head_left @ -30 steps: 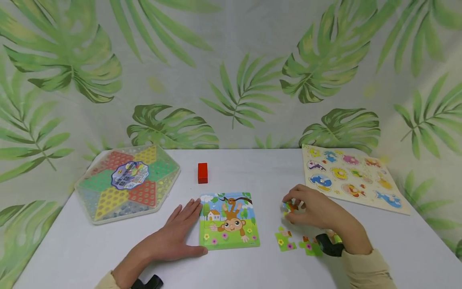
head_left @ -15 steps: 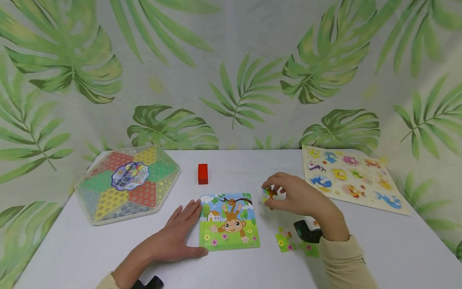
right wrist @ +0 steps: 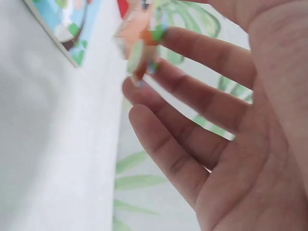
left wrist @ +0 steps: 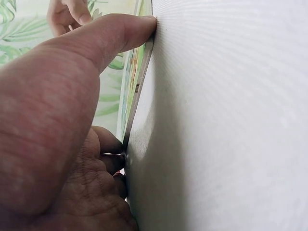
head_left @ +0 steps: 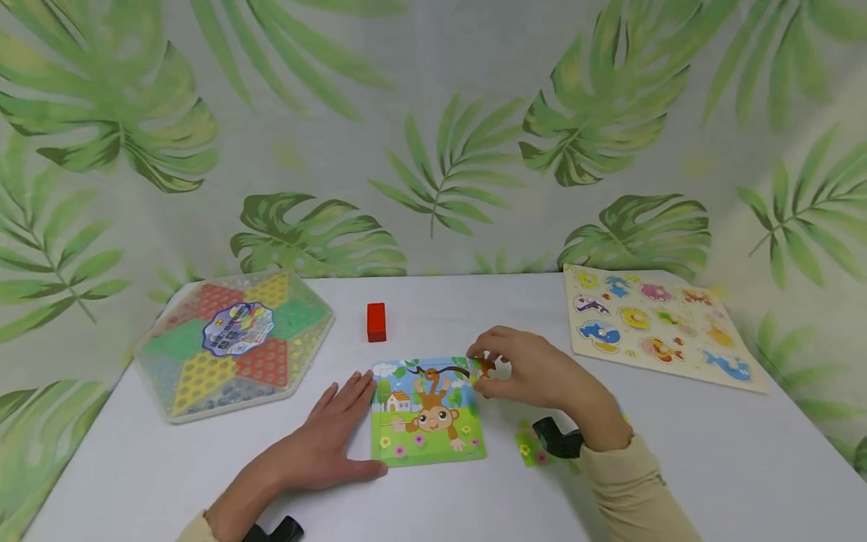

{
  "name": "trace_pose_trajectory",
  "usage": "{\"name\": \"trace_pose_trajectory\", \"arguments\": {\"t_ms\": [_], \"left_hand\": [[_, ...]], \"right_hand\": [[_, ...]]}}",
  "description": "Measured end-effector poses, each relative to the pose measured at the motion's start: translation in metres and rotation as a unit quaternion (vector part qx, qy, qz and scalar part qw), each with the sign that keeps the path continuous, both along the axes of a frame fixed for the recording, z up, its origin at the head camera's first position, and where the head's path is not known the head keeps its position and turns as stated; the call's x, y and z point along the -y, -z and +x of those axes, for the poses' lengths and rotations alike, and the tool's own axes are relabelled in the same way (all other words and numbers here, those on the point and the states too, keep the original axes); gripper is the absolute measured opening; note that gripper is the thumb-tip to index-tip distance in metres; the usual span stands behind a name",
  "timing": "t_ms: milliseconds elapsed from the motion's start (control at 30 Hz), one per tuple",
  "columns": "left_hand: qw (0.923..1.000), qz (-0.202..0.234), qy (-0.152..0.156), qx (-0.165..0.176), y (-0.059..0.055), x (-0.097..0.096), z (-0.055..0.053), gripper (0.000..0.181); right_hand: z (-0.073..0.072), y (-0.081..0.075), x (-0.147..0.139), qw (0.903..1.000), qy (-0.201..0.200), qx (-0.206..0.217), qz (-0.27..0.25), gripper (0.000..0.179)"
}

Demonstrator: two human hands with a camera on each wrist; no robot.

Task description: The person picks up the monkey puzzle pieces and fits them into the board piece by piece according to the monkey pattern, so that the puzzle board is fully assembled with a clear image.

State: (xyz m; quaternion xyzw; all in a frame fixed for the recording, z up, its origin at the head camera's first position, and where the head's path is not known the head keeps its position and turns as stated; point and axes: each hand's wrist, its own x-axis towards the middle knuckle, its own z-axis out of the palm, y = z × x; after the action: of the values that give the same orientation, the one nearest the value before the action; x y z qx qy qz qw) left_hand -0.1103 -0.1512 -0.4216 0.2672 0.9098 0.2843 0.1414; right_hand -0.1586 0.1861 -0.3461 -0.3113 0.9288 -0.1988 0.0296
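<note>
My left hand point(head_left: 318, 446) lies on the white table with straight, spread fingers. Its fingertips meet the left edge of a square monkey jigsaw puzzle point(head_left: 428, 444), and the thumb touches the near-left corner. At the puzzle's upper right edge, my right hand point(head_left: 538, 373) pinches a puzzle piece point(head_left: 486, 367) between thumb and fingers. The right wrist view gives this piece point(right wrist: 139, 38) as blurred orange, green and blue, held clear of the puzzle's corner point(right wrist: 72, 31). More loose puzzle pieces point(head_left: 531, 449) lie beneath the right wrist, mostly hidden.
A hexagonal Chinese checkers board point(head_left: 186, 335) in clear packaging lies at the left. Behind the puzzle stands a small red block point(head_left: 376, 322). A wooden peg puzzle board point(head_left: 612, 301) with sea animals is at the back right, near the leaf-patterned cloth point(head_left: 460, 173).
My right hand has carried the puzzle piece leftward, from above the loose pieces to the monkey puzzle's right edge. The left hand keeps its place. The head view has shifted slightly.
</note>
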Motion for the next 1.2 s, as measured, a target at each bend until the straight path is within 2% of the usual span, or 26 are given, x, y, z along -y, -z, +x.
{"name": "trace_pose_trajectory", "arguments": {"t_ms": [333,633,867,1200], "left_hand": [[1.0,0.009,0.001,0.004,0.0,0.0,0.0,0.114],[1.0,0.009,0.001,0.003,-0.005,0.001,0.002,0.114],[1.0,0.006,0.0,-0.001,-0.004,0.001,0.001,0.114],[0.9999,0.013,0.003,-0.006,-0.002,0.002,0.001,0.114]], "right_hand": [[0.002,0.01,0.014,0.9991,-0.015,-0.03,-0.027,0.034],[0.001,0.019,0.026,0.9992,-0.01,-0.024,-0.031,0.037],[0.003,0.026,0.04,0.9994,-0.005,-0.01,-0.032,0.035],[0.006,0.036,0.055,0.9999,-0.014,-0.002,-0.004,0.033]]}}
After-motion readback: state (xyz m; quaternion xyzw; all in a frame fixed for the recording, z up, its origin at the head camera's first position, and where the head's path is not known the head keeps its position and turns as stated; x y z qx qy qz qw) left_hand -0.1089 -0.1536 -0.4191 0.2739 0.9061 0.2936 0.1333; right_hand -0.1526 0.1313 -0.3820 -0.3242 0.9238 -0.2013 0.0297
